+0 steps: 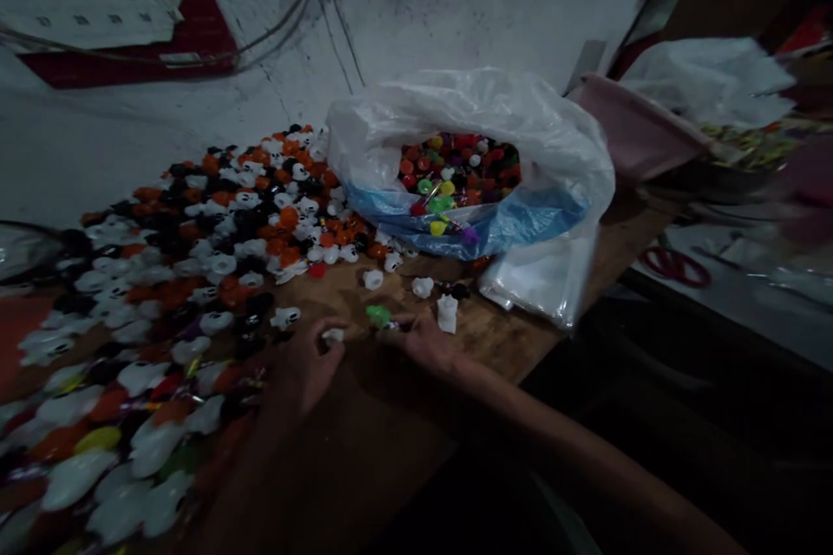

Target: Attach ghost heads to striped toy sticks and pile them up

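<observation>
"How is the right hand [426, 342] gripping?"

"Nearly closed. Its fingertips pinch one end of a small green piece [377, 316], and the green head sticks out beyond them."

"And the left hand [311, 368]?"

"Curled in a C, with thumb and forefinger only slightly apart, a small white piece [333, 336] between their tips."

"Which way does the green one point?"

"Head to the left and slightly far, towards the left hand. Its long axis runs roughly left to right. The white one is too blurred for me to tell its axis."

"Where are they?"

"Over the brown table [498, 351], well apart from the open plastic bag [468, 100] on the far side. The heap of white, orange and black pieces [218, 264] spreads to the left; folded clear bags [540, 277] lie to the right."
</observation>
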The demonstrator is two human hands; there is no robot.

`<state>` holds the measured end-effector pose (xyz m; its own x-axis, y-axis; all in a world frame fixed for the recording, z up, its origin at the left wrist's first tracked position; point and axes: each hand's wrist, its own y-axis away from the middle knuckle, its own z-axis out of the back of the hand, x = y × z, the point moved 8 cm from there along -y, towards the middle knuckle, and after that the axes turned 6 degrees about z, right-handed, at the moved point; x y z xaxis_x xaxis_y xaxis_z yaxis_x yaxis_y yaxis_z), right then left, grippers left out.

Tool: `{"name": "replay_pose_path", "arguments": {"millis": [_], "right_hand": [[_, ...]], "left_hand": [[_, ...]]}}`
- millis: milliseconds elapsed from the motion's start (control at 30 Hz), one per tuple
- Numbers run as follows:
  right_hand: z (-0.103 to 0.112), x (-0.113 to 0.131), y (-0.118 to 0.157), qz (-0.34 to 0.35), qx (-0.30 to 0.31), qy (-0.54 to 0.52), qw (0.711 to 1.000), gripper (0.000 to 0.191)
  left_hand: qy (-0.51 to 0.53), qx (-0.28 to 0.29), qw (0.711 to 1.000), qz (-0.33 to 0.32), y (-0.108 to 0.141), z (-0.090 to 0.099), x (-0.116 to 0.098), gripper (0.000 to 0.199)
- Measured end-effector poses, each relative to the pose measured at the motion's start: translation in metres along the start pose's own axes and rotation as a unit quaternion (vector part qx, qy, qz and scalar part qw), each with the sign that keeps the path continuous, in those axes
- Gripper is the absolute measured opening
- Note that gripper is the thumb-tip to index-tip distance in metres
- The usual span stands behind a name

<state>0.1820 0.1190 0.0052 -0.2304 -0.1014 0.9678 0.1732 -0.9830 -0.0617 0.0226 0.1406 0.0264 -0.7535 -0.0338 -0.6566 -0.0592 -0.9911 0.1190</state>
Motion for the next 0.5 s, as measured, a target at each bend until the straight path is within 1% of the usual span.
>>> {"name": "replay_pose_path", "arguments": {"millis": [33, 67, 100, 133, 167, 200, 233, 267, 300, 333, 367, 400, 433, 467, 500], "right_hand": [[0.003, -0.003, 0.008, -0.022, -0.003, -0.051, 0.998, 0.029], [0.007, -0.004, 0.016, -0.038, -0.008, -0.090, 0.995, 0.032], [0.012, -0.005, 0.024, -0.052, -0.014, -0.137, 0.989, 0.033], [0.017, -0.006, 0.030, -0.071, -0.019, -0.203, 0.976, 0.031], [0.020, -0.007, 0.036, -0.094, -0.021, -0.286, 0.953, 0.029], [0.022, -0.009, 0.042, -0.121, -0.022, -0.380, 0.917, 0.025], [0.022, -0.009, 0.046, -0.144, -0.021, -0.472, 0.869, 0.023], [0.023, -0.008, 0.051, -0.162, -0.019, -0.550, 0.819, 0.021], [0.023, -0.006, 0.055, -0.170, -0.019, -0.604, 0.779, 0.021], [0.025, -0.003, 0.060, -0.167, -0.020, -0.631, 0.757, 0.020], [0.026, 0.000, 0.065, -0.161, -0.025, -0.651, 0.742, 0.019], [0.027, 0.003, 0.072, -0.155, -0.030, -0.667, 0.728, 0.017], [0.029, 0.006, 0.079, -0.141, -0.034, -0.673, 0.725, 0.016], [0.031, 0.007, 0.086, -0.130, -0.040, -0.673, 0.727, 0.014], [0.033, 0.008, 0.092, -0.113, -0.027, -0.649, 0.752, 0.020]], "left_hand": [[0.112, 0.033, 0.993, 0.031, 0.003, -0.008, -0.001, 0.032], [0.227, 0.069, 0.970, 0.059, 0.006, -0.018, -0.003, 0.036], [0.332, 0.100, 0.935, 0.077, 0.011, -0.027, -0.008, 0.038], [0.416, 0.118, 0.897, 0.087, 0.016, -0.033, -0.014, 0.040], [0.476, 0.126, 0.866, 0.090, 0.020, -0.037, -0.020, 0.041], [0.512, 0.126, 0.845, 0.089, 0.025, -0.039, -0.026, 0.040], [0.525, 0.122, 0.838, 0.081, 0.030, -0.039, -0.033, 0.038], [0.518, 0.114, 0.845, 0.064, 0.035, -0.038, -0.041, 0.036], [0.492, 0.099, 0.864, 0.037, 0.041, -0.035, -0.051, 0.033], [0.452, 0.078, 0.889, -0.004, 0.047, -0.032, -0.063, 0.028], [0.397, 0.052, 0.914, -0.057, 0.055, -0.028, -0.077, 0.024], [0.330, 0.020, 0.936, -0.123, 0.065, -0.026, -0.092, 0.021], [0.261, -0.018, 0.944, -0.202, 0.076, -0.025, -0.109, 0.020], [0.183, -0.058, 0.940, -0.282, 0.088, -0.027, -0.125, 0.021], [0.111, -0.111, 0.916, -0.370, 0.102, -0.030, -0.140, 0.026]]}}
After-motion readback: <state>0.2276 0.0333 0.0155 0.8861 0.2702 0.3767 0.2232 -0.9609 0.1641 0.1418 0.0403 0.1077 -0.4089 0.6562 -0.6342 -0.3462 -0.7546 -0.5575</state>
